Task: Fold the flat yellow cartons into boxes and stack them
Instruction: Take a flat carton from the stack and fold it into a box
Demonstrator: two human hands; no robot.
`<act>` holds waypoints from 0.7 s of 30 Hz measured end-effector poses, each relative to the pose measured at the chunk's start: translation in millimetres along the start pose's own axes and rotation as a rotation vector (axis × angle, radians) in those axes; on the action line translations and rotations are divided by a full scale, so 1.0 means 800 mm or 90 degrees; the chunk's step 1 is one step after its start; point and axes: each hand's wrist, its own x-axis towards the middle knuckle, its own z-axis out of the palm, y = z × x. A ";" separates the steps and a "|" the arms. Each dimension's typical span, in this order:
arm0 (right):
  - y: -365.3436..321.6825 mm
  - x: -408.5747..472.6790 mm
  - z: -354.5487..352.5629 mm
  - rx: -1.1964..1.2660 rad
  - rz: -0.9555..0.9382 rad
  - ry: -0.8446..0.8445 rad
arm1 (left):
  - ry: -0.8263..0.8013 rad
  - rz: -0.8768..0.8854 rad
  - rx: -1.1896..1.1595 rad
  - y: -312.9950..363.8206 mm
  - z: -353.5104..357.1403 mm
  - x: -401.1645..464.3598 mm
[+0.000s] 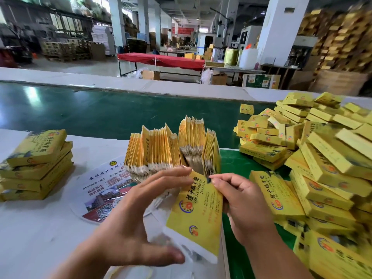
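A flat yellow carton (198,216) with printed characters is held between both hands above the table edge. My left hand (128,224) spans it, fingertips at its top edge and thumb at its bottom white flap. My right hand (243,206) pinches its upper right edge with curled fingers. Behind it, several bundles of flat cartons (171,152) stand on edge. A large heap of folded yellow boxes (314,168) fills the right side. A short stack of folded boxes (38,166) sits at the left.
A round printed fan (104,194) lies on the white table (40,228) under my left hand. A green conveyor belt (120,111) runs across behind the cartons. One loose box (246,109) lies on the belt. Factory floor, a red table and pallets lie beyond.
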 end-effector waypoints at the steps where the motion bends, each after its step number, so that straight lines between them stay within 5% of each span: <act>1: 0.001 0.000 0.000 0.015 0.030 -0.011 | -0.001 0.011 0.033 -0.001 0.000 0.001; 6: 0.007 -0.005 0.006 -0.063 0.108 -0.058 | 0.171 0.043 0.084 -0.009 0.010 0.002; 10: 0.008 -0.017 0.008 -0.458 -0.137 -0.089 | 0.224 -0.091 0.019 -0.022 0.009 -0.003; 14: -0.007 -0.020 0.004 -0.211 -0.230 -0.116 | 0.185 -0.159 0.006 -0.037 0.014 -0.001; 21: 0.006 -0.021 -0.001 -0.256 -0.247 -0.147 | 0.220 -0.162 -0.086 -0.047 0.024 -0.005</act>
